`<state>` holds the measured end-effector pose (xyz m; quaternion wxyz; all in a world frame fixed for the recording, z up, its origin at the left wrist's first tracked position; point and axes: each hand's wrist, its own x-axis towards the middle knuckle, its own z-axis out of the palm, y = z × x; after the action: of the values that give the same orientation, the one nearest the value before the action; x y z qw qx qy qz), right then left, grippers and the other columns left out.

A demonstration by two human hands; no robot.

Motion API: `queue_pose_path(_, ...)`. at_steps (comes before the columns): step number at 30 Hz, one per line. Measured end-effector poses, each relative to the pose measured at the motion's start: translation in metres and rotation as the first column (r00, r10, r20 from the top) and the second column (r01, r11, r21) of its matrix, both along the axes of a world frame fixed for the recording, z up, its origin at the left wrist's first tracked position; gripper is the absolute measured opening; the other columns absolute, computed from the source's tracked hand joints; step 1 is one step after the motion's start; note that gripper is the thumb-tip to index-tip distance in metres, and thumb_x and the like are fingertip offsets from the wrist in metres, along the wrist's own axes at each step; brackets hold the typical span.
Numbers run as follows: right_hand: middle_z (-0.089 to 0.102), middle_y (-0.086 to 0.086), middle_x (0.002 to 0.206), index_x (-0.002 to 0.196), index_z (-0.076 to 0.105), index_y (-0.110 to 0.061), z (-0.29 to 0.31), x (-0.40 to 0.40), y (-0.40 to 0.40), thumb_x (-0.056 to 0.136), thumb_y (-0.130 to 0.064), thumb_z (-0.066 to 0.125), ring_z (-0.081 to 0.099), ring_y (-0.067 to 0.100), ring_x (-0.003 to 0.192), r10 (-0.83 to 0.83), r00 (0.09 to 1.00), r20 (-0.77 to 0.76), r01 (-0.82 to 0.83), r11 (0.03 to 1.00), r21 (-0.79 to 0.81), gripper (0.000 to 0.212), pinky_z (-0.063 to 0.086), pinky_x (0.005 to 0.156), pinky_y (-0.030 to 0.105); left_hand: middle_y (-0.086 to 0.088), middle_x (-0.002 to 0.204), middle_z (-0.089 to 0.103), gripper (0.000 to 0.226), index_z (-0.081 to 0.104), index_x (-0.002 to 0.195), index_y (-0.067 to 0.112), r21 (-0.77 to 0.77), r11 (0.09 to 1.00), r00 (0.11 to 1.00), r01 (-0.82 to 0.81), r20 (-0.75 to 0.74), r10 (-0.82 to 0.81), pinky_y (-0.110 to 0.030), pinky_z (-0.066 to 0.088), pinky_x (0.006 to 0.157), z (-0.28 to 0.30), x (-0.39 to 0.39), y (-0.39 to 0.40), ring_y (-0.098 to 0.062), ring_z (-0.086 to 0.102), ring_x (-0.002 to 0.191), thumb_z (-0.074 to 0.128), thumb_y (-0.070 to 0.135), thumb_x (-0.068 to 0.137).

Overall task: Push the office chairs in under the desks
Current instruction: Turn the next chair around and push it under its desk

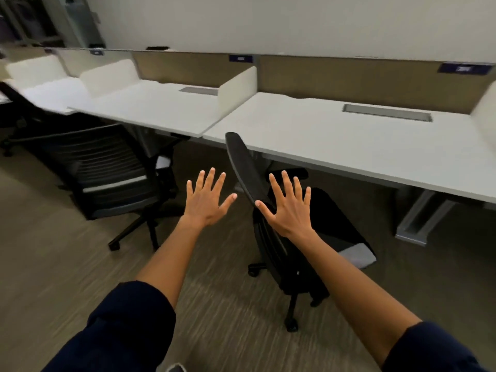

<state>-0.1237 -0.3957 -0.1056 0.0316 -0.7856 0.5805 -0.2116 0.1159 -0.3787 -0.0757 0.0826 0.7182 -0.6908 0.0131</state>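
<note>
Left hand and right hand are both reaching forward, palms down, fingers spread wide, gripping nothing; dark sleeves are sitting pushed up on both forearms. The right hand is hovering over the back of the near chair, thumb lying close to the backrest's dark edge; actual contact cannot be told. Right desk, long and white, is running along the partition, a grey cable tray sitting near its back edge. The near chair is standing turned sideways at this desk's front left corner, its backrest top rising just at the front edge, its seat out on the floor rather than under the desktop. Left desk is adjoining the right one, a white divider standing where the two meet. A second chair, black with a slatted back, is standing in front of the left desk's front edge, pulled out. Motion blur is softening the far left, where a third dark chair is only partly showing.
</note>
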Motion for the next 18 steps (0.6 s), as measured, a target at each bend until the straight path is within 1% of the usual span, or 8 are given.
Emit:
queue_pose_path(5,-0.001,0.004,0.170,0.159,0.004,-0.037,0.002,0.046,-0.008,0.086,-0.082,0.015,0.002,0.034,0.156,-0.226,0.974,0.016,0.226,0.974,0.023,0.086,0.005,0.122,0.064,-0.003,0.171,-0.003,0.080,0.006,0.162,0.030,0.035,0.967,0.967,0.253,0.022,-0.254,-0.060,-0.001,0.124,0.005,0.035,-0.083,-0.028,-0.008,0.157,0.020,0.072,0.096)
queue_pose_path(10,0.004,0.006,0.170,0.159,0.006,-0.037,0.010,0.095,-0.012,0.085,-0.082,0.013,0.007,0.033,0.155,-0.382,0.924,0.009,0.381,0.924,0.040,0.087,0.010,0.122,0.062,-0.002,0.171,-0.005,0.079,0.006,0.162,0.030,0.082,0.884,0.886,0.460,0.024,-0.463,-0.060,-0.001,0.125,0.015,0.053,-0.132,-0.027,-0.010,0.157,0.021,0.072,0.096)
queue_pose_path(12,0.010,0.007,0.169,0.159,0.007,-0.035,0.011,0.111,-0.014,0.086,-0.081,0.014,0.016,0.033,0.154,-0.427,0.904,-0.018,0.427,0.903,0.048,0.086,0.017,0.122,0.061,-0.002,0.171,-0.005,0.078,0.007,0.162,0.030,0.107,0.851,0.855,0.513,0.016,-0.518,-0.059,-0.002,0.125,0.018,0.056,-0.145,-0.027,-0.010,0.157,0.022,0.071,0.097)
queue_pose_path(13,0.016,0.008,0.168,0.159,0.010,-0.034,0.011,0.117,-0.015,0.087,-0.080,0.015,0.024,0.033,0.151,-0.453,0.891,-0.027,0.454,0.889,0.053,0.085,0.024,0.120,0.059,-0.002,0.171,-0.004,0.077,0.007,0.162,0.030,0.125,0.834,0.840,0.537,0.015,-0.543,-0.059,-0.002,0.125,0.018,0.057,-0.150,-0.026,-0.010,0.157,0.022,0.070,0.098)
queue_pose_path(14,0.023,0.010,0.165,0.159,0.013,-0.031,0.011,0.121,-0.015,0.088,-0.079,0.016,0.035,0.032,0.146,-0.481,0.876,-0.040,0.483,0.874,0.051,0.085,0.032,0.116,0.055,-0.002,0.171,-0.003,0.076,0.009,0.162,0.029,0.143,0.816,0.824,0.559,0.014,-0.567,-0.059,-0.003,0.125,0.018,0.057,-0.155,-0.026,-0.010,0.157,0.022,0.069,0.098)
queue_pose_path(16,0.039,0.012,0.158,0.158,0.023,-0.026,0.011,0.124,-0.015,0.091,-0.075,0.017,0.053,0.031,0.130,-0.533,0.842,-0.077,0.537,0.843,0.037,0.083,0.047,0.102,0.048,-0.003,0.171,0.001,0.075,0.014,0.162,0.028,0.174,0.788,0.800,0.590,0.008,-0.600,-0.058,-0.003,0.125,0.016,0.055,-0.163,-0.025,-0.007,0.157,0.021,0.069,0.099)
queue_pose_path(18,0.057,0.011,0.141,0.150,0.040,-0.021,0.011,0.124,-0.016,0.095,-0.071,0.021,0.062,0.031,0.114,-0.592,0.798,-0.108,0.598,0.801,0.025,0.077,0.051,0.086,0.043,-0.003,0.171,0.006,0.074,0.020,0.161,0.027,0.184,0.768,0.783,0.613,-0.014,-0.622,-0.058,-0.001,0.125,0.014,0.054,-0.171,-0.024,-0.004,0.158,0.022,0.068,0.099)
